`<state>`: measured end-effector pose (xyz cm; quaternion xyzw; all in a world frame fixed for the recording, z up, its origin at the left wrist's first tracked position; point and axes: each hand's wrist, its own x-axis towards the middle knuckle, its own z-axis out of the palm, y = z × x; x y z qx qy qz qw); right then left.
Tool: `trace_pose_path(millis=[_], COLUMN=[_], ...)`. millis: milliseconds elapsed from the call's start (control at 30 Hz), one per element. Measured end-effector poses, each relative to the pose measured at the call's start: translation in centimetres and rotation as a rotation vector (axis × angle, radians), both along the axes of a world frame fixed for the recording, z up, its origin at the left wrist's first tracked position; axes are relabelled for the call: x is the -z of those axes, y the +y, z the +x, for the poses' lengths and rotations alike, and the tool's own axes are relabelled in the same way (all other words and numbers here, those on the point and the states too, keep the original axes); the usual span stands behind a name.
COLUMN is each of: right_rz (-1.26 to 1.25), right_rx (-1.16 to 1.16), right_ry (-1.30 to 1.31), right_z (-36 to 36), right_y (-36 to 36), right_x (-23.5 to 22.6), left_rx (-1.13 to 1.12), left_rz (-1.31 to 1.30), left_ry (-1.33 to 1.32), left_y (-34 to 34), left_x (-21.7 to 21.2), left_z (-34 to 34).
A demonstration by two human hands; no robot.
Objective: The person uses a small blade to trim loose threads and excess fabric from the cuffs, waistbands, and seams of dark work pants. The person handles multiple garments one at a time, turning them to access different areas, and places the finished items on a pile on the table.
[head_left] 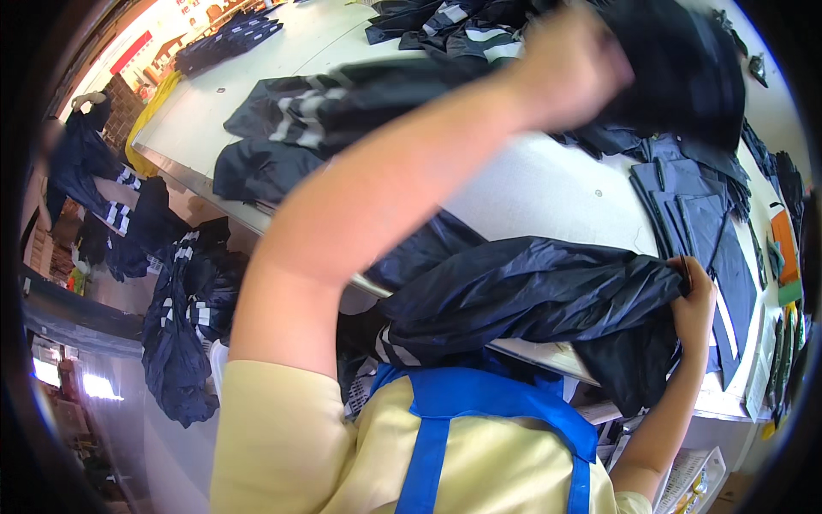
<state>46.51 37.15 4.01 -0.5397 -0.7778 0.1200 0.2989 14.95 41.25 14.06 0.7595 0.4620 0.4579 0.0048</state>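
Note:
My left hand (582, 68) is raised across to the upper right, blurred by motion. Its fingers are closed at the edge of a dark piece of cloth (676, 73), which is smeared too. At the table's near edge, my right hand (695, 300) pinches the end of a long, crumpled dark navy garment (531, 287). That garment stretches left in front of my body, and white stripes show near its left end. Part of it hangs below the table edge.
On the white table (531, 188) lie striped dark garments (300, 111), flat dark pieces (698, 214) at right and a far pile (462, 30). Striped garments (184, 317) hang off at left, near another person's arm (38, 197). A white basket (689, 480) stands low right.

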Motion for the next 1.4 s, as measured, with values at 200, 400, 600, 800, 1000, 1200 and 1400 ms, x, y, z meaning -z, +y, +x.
trace_pose_path(millis=[200,400,600,800,1000,1200,1400], right_rz=[0.237,0.192,-0.103,-0.061,-0.061,-0.03,-0.077], right_rx=[0.03,-0.072,-0.111,-0.365,-0.331,-0.26,-0.126], right_ry=[-0.169,-0.316,-0.422,-0.393,-0.397,-0.417,-0.451], right_z=[1.0,-1.5,0.5,0.6,1.0,0.5,2.2], right_y=[-2.1,0.2,4.1,6.1,5.0,3.9,3.0], right_x=[-0.3,-1.5,1.1,2.2,2.4,1.9,0.9], left_rx=[0.395,-0.148,-0.612,-0.586,-1.098,-0.948,-0.227], left_rz=[-0.234,-0.108,-0.633,-0.788,-0.013,0.717,-0.862], left_ry=[0.375,0.232,-0.299,-0.349,-0.02,0.849,0.453], left_y=[-9.7,-22.5,-31.4,-27.0,-33.1,-27.6,-11.7], left_x=[10.2,17.4,32.9,38.4,18.2,1.8,7.4], left_z=[3.2,-4.6,-5.3,-7.5,-13.8,-20.1,-29.3])
